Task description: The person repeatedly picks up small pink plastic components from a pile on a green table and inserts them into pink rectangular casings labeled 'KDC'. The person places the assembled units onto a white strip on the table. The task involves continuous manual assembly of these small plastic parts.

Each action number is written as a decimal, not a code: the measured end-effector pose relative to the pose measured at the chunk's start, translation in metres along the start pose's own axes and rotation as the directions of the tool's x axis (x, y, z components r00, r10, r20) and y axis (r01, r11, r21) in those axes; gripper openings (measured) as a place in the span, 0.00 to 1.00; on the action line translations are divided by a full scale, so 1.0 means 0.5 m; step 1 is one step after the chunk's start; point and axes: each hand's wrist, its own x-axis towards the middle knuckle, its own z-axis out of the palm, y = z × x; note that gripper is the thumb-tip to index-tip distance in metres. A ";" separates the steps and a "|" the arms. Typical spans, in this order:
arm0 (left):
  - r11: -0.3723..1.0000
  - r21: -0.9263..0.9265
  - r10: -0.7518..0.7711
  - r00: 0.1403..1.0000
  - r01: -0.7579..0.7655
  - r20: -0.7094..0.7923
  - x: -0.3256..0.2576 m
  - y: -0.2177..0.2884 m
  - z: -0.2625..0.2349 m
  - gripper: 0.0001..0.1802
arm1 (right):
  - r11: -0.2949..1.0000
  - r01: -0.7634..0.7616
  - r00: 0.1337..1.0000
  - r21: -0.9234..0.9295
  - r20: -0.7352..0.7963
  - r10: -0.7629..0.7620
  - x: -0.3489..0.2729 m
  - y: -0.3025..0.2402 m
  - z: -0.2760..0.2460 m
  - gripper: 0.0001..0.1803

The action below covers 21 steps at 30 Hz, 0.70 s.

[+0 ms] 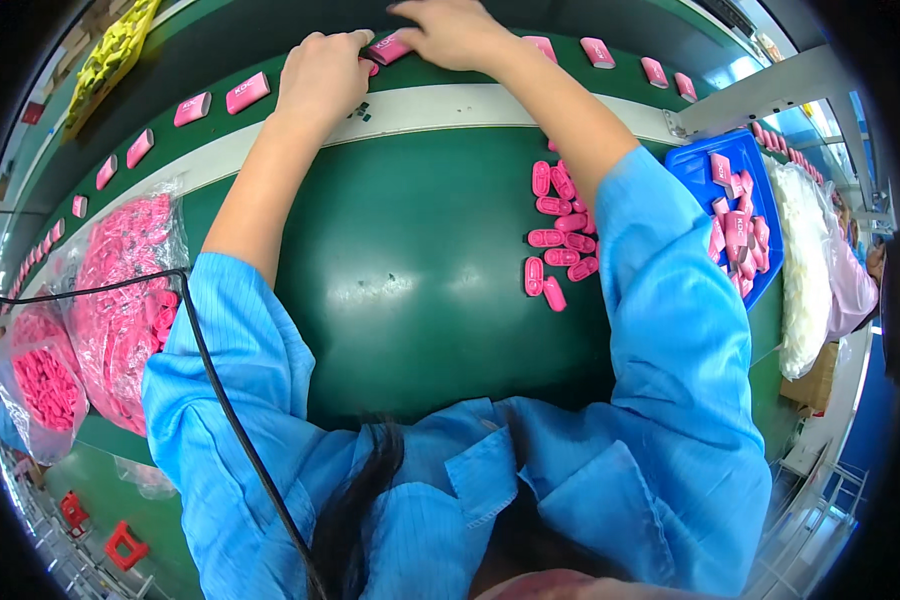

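Observation:
Both my arms reach to the conveyor at the far side of the table. My left hand [325,72] is curled closed, with a small pink plastic part [373,69] showing at its fingertips. A flat pink case [390,47] with pale lettering lies between my hands, close to the left thumb. My right hand [458,34] has its fingers apart, its thumb beside the case's right end; part of the hand blurs into the dark background. Several loose pink oval parts [547,238] lie on the green table near my right forearm.
More pink cases [247,93] line the green belt. A blue tray [763,278] of pink cases stands right; clear bags of pink parts [120,290] lie left. A white rail [430,108] edges the table. A black cable [215,370] crosses my left sleeve. A yellow bin [110,60] stands far left.

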 end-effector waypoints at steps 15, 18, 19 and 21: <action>0.885 -0.325 0.327 0.942 -0.333 -0.074 -0.081 0.099 -0.045 0.08 | 0.920 -0.380 0.925 0.096 0.067 0.375 -0.084 0.043 -0.169 0.11; 0.861 -0.358 0.404 0.913 -0.361 0.051 -0.117 0.152 -0.047 0.10 | 0.966 -0.178 0.976 0.188 0.160 0.148 -0.141 0.088 -0.114 0.17; 0.854 -0.385 0.410 0.909 -0.351 0.080 -0.123 0.158 -0.052 0.11 | 0.991 -0.094 0.988 0.093 0.132 0.082 -0.148 0.072 -0.111 0.18; 0.828 -0.460 0.434 0.886 -0.321 0.163 -0.112 0.168 -0.057 0.12 | 0.995 -0.071 0.995 0.068 0.077 0.066 -0.156 0.084 -0.102 0.17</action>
